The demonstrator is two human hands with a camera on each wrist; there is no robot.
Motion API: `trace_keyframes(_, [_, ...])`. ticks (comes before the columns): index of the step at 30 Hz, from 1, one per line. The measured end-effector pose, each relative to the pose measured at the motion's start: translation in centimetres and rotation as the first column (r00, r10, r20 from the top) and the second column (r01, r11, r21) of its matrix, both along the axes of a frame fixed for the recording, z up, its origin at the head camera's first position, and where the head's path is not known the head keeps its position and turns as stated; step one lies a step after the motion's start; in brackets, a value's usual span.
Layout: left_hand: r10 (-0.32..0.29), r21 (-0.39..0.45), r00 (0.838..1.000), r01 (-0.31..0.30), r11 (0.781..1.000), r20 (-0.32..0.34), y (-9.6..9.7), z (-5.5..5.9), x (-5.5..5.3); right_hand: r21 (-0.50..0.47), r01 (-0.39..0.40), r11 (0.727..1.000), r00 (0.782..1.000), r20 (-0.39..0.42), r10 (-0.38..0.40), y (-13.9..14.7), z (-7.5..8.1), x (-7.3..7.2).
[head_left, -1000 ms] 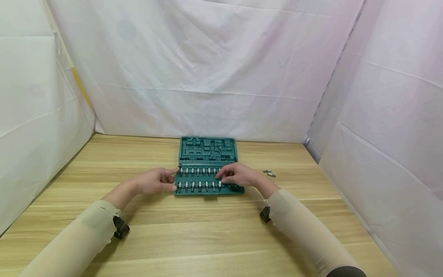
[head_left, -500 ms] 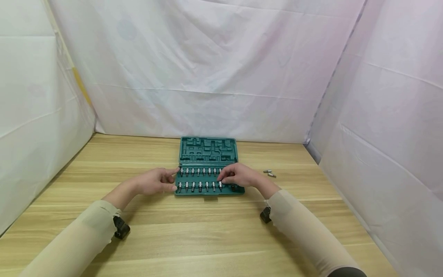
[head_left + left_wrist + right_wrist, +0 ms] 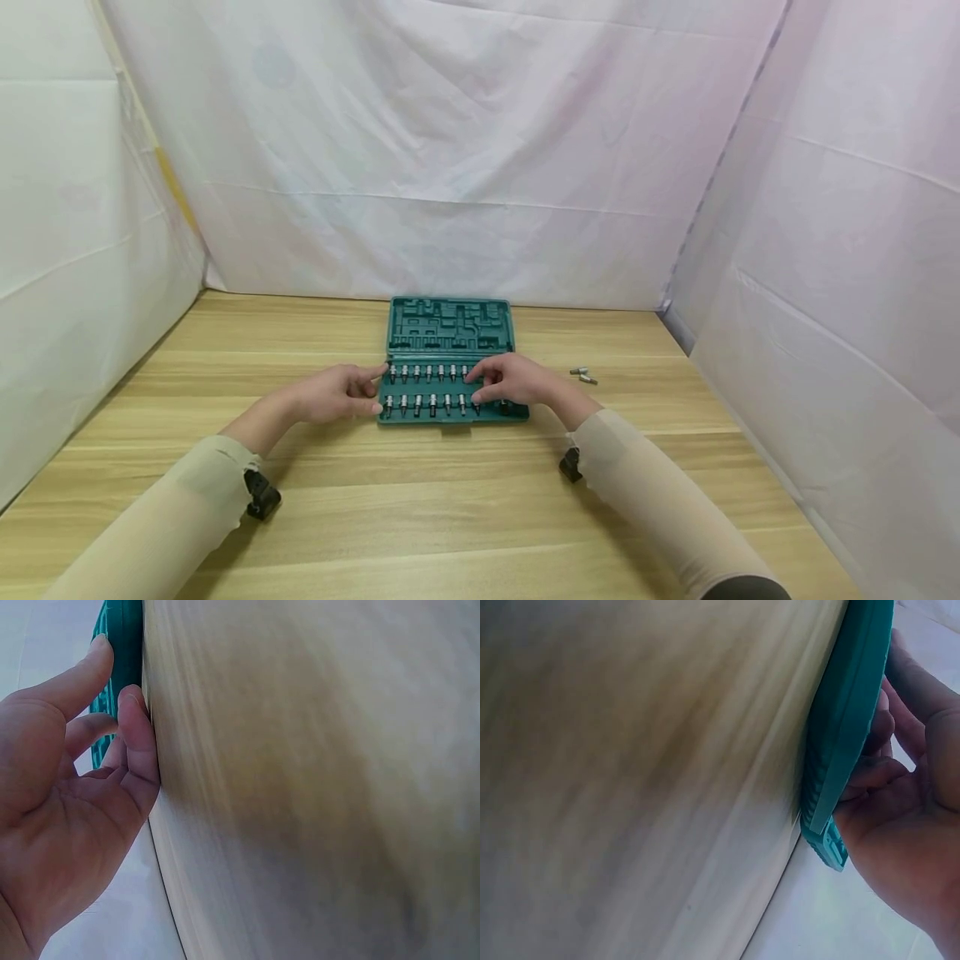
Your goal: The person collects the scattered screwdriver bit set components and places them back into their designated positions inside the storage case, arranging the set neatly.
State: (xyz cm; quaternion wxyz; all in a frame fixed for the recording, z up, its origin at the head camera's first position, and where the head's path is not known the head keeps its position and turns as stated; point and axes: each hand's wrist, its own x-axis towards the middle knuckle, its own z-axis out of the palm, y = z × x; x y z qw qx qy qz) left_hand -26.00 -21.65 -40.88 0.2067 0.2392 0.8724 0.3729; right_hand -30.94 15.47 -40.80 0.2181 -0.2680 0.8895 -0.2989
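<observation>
A green plastic case (image 3: 427,388) lies unfolded on the wooden table, its moulded lid (image 3: 450,321) toward the back. Two rows of silver bit sockets (image 3: 432,402) sit in its tray. My left hand (image 3: 330,393) rests at the case's left edge, index finger near the hinge and thumb at the front corner; the left wrist view shows the thumb on the green side. My right hand (image 3: 517,379) lies over the tray's right part, thumb on the rightmost visible bit socket (image 3: 477,409) of the front row, index finger apart from it. Some of the back row is hidden underneath.
Two loose bit sockets (image 3: 588,379) lie on the table to the right of the case. A dark piece (image 3: 505,407) sits in the tray's front right corner. White sheets (image 3: 450,167) hang behind the table and on both sides.
My right thumb and index finger have spread apart, the thumb shifting slightly left over the bit socket's upper end. My left hand and the case stay nearly where they were.
</observation>
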Motion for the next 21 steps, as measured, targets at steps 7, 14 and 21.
trace_keyframes(7, [0.000, 0.014, 1.000, 0.000, 1.000, 0.009, 0.0, 0.4, 0.3, 0.035, 0.020, 0.999, 1.000, 0.010, -0.020, -0.5, 0.1, 0.1])
trace_keyframes(14, [-0.006, 0.017, 1.000, 0.006, 1.000, 0.010, 0.0, 0.3, 0.4, 0.059, 0.036, 0.998, 0.999, 0.024, -0.037, -1.2, 0.6, 0.4])
trace_keyframes(21, [-0.008, 0.006, 1.000, 0.008, 1.000, 0.011, 0.0, 0.1, 0.0, 0.070, 0.053, 0.996, 0.997, 0.046, -0.056, -1.5, 1.0, 0.6])
